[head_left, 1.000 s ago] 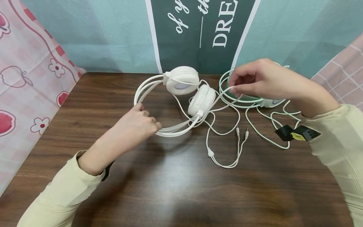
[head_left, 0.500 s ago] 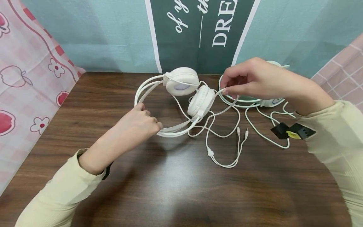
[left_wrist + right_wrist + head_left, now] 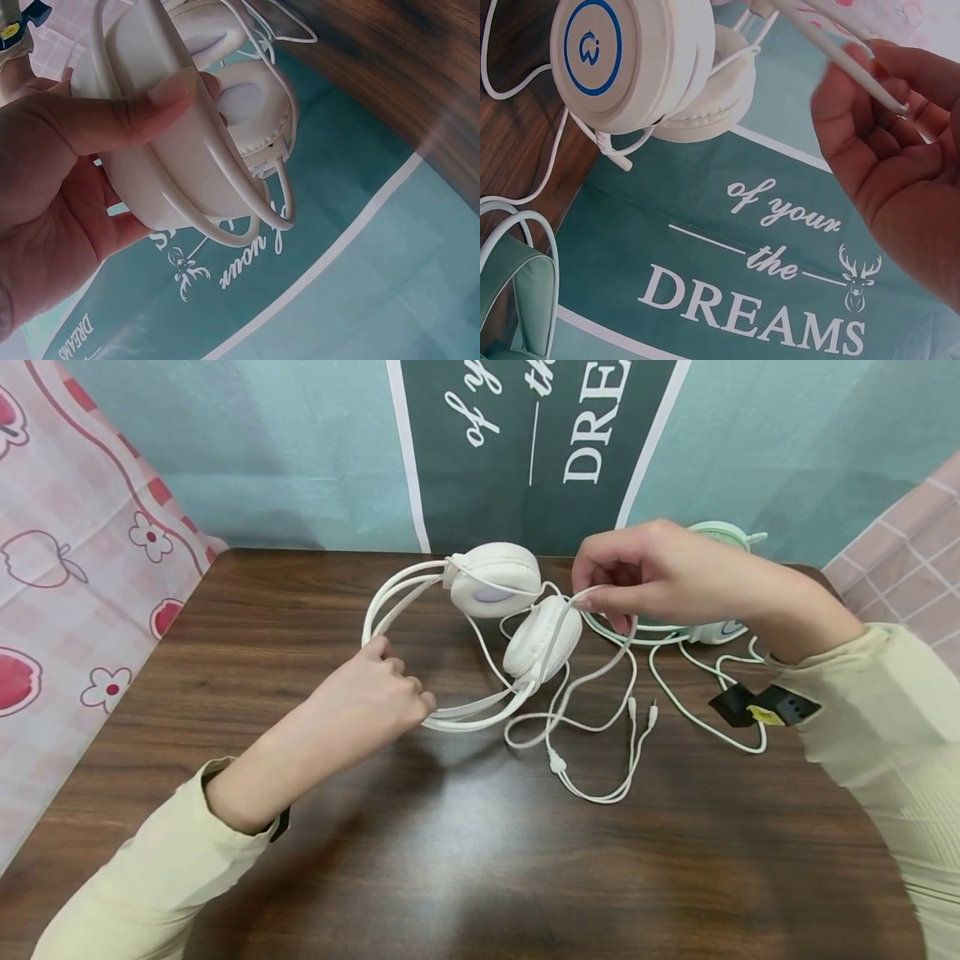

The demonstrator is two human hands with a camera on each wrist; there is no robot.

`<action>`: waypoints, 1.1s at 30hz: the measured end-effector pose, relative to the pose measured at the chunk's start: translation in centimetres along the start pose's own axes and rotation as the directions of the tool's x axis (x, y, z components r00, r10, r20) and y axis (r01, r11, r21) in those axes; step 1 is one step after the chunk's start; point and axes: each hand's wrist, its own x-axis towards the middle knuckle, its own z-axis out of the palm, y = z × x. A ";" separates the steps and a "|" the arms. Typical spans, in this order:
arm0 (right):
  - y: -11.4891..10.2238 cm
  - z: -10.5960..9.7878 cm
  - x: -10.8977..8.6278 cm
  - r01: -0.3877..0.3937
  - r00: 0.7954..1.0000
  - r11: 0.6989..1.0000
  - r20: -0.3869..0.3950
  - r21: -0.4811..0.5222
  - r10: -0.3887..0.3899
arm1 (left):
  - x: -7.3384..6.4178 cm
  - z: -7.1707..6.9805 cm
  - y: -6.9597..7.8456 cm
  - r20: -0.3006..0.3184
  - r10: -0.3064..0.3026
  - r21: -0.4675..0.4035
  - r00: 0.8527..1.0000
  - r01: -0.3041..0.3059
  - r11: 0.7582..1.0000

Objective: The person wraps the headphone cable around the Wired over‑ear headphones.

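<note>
White over-ear headphones point(image 3: 495, 578) are held above the table, tilted, with their two ear cups towards the back. My left hand point(image 3: 371, 689) grips the headband; in the left wrist view the thumb lies across the wide white band point(image 3: 187, 161). To the right, my right hand point(image 3: 652, 572) pinches the headphones' white cable point(image 3: 596, 675) between thumb and fingers, beside the nearer ear cup. The right wrist view shows this cable point(image 3: 847, 64) at the fingers and a blue ring logo on an ear cup point(image 3: 596, 52). Two plugs point(image 3: 652, 717) at the cable's end lie on the table.
Mint-green headphones point(image 3: 720, 631), partly hidden behind my right hand, lie at the back right with their cord point(image 3: 701, 722) looped on the brown wooden table point(image 3: 480, 860). A teal printed cloth point(image 3: 300, 452) hangs behind; pink patterned cloth point(image 3: 90, 577) borders the left.
My right hand has moved left and slightly towards me with the cable, bringing it across the nearer ear cup. The headphones have shifted slightly right; the cable's loop lies nearer the front.
</note>
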 end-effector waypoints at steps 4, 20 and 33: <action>0.0 0.1 0.0 0.006 1.000 1.000 0.017 0.018 -0.006 | -0.1 -0.1 0.1 -0.009 0.008 0.000 1.000 -0.008 1.000; 0.5 -0.3 -0.6 -0.017 0.997 0.991 -0.080 -0.136 0.006 | -0.6 0.0 0.4 -0.003 0.027 -0.013 1.000 -0.027 1.000; 0.7 -1.5 -1.1 -0.212 0.965 0.956 -0.201 -0.201 0.171 | -0.7 -0.1 0.6 0.031 0.048 -0.034 0.998 -0.047 0.998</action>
